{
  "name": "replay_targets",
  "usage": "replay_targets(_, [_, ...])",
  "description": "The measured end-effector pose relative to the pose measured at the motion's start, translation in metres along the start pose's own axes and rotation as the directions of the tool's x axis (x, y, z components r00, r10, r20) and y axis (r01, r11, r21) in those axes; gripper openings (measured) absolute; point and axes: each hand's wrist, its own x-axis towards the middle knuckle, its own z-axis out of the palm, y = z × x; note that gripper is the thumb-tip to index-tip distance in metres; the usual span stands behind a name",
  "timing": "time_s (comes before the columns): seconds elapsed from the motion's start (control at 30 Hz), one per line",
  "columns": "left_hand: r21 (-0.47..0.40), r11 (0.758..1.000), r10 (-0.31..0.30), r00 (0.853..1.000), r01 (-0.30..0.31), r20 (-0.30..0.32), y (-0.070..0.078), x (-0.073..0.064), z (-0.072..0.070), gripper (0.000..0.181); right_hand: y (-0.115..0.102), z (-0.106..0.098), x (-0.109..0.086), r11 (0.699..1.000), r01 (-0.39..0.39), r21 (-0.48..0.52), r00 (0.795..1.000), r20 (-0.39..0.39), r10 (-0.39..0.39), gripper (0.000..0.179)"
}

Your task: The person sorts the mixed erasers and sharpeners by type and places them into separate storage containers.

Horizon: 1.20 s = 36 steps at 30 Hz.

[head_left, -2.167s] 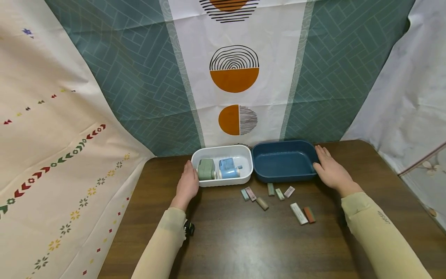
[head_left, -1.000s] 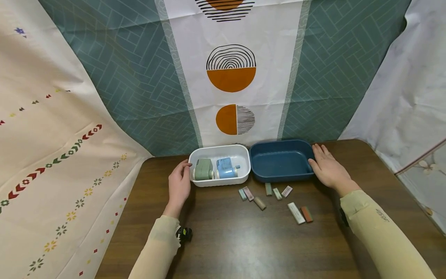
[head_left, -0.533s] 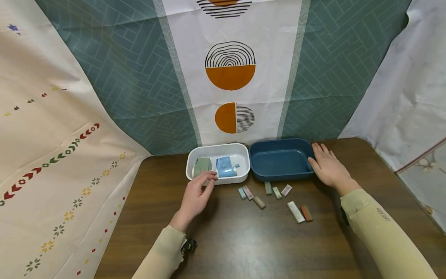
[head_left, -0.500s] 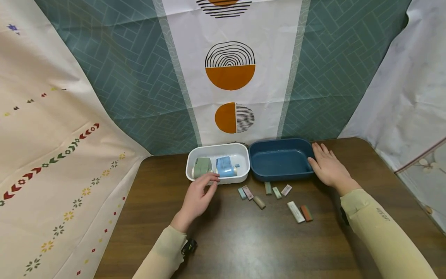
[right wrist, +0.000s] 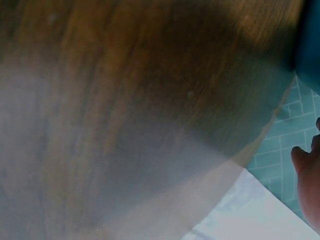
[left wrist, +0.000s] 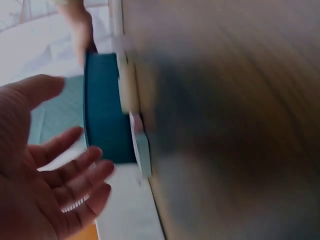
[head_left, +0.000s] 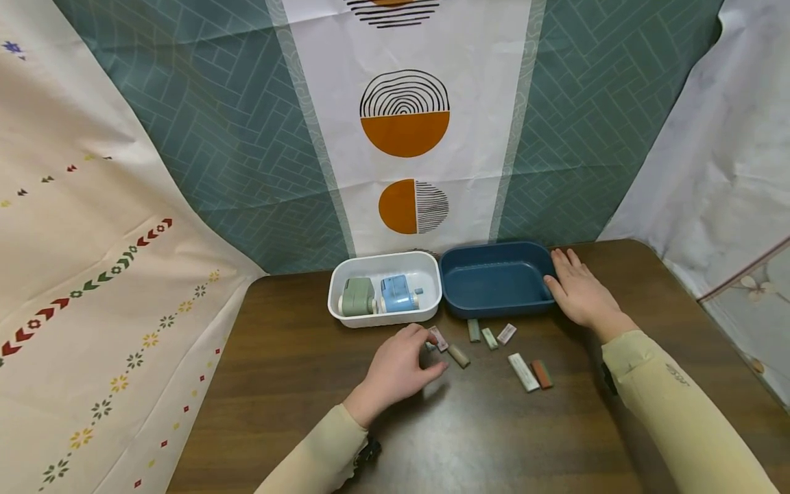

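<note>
Hovering just below the centre of the head view: one left hand (head_left: 398, 368), fingers loosely bent, the thumb and fingers spread apart in the left wrist view. Nearest its fingertips, one light blue piece (head_left: 430, 347), partly hidden from me; I cannot tell whether they touch. Just beside that, one pink piece (head_left: 439, 339); slightly lower right, one tan piece (head_left: 459, 356). Right of centre I count one grey-green piece (head_left: 473, 331), one pale green piece (head_left: 489, 338) and one pinkish-white piece (head_left: 507, 334); below these, one long white piece (head_left: 523, 372) beside one red-and-green piece (head_left: 542, 374). Middle of the frame: one white tray (head_left: 382, 321), containing a green object (head_left: 357, 296) at left and a blue object (head_left: 397, 293) near its middle. Adjoining at right: one dark blue tray (head_left: 496, 309). Laid along its right end: one right hand (head_left: 581, 291), fingers straight. Entering from the lower edge: pale yellow sleeves (head_left: 663, 398), with a black device (head_left: 369, 451) at the left cuff. Support: one brown desk (head_left: 278, 370). Upper frame: one teal-and-white cloth (head_left: 475, 158) printed with orange circles; far left, one cream patterned cloth (head_left: 92, 261).
</note>
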Motion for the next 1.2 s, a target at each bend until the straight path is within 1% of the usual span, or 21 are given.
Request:
replay_targets(0.1, [0.057, 0.998, -0.018, 1.0, 0.017, 0.012, 0.013, 0.007, 0.008, 0.042, 0.001, 0.0, 0.001, 1.0, 0.004, 0.003, 1.0, 0.0, -0.004, 0.075])
replay_targets(0.2, [0.121, 0.991, -0.051, 0.999, 0.049, 0.011, 0.023, 0.015, 0.016, 0.046, 0.002, 0.001, 0.001, 1.0, 0.004, 0.004, 1.0, -0.002, -0.004, 0.075])
replay_targets(0.37, [0.228, 0.968, -0.119, 0.992, 0.108, 0.034, 0.035, 0.025, 0.03, 0.048, 0.003, 0.001, 0.001, 1.0, 0.003, 0.005, 1.0, -0.01, -0.003, 0.075])
replay_targets(0.43, [0.257, 0.958, -0.14, 0.989, 0.125, 0.043, 0.038, 0.028, 0.034, 0.049, 0.003, 0.001, 0.001, 1.0, 0.005, 0.008, 1.0, -0.013, -0.005, 0.075])
replay_targets(0.63, [0.281, 0.948, -0.17, 0.984, 0.148, 0.055, 0.042, 0.033, 0.044, 0.052, 0.002, -0.001, 0.0, 1.0, 0.003, 0.016, 1.0, 0.007, -0.003, 0.075])
replay_targets(0.8, [0.31, 0.939, -0.169, 0.985, 0.152, 0.027, 0.041, 0.033, 0.048, 0.052, 0.0, -0.002, 0.001, 1.0, -0.006, 0.027, 1.0, 0.02, 0.006, 0.076])
replay_targets(0.97, [0.33, 0.934, -0.154, 0.988, 0.138, 0.023, 0.041, 0.034, 0.048, 0.048, -0.001, -0.001, 0.003, 0.999, -0.016, 0.034, 1.0, 0.025, 0.015, 0.076])
replay_targets(1.2, [0.33, 0.936, -0.151, 0.987, 0.124, 0.059, 0.042, 0.034, 0.045, 0.044, 0.0, 0.001, 0.003, 0.999, -0.021, 0.03, 0.999, 0.026, 0.02, 0.076])
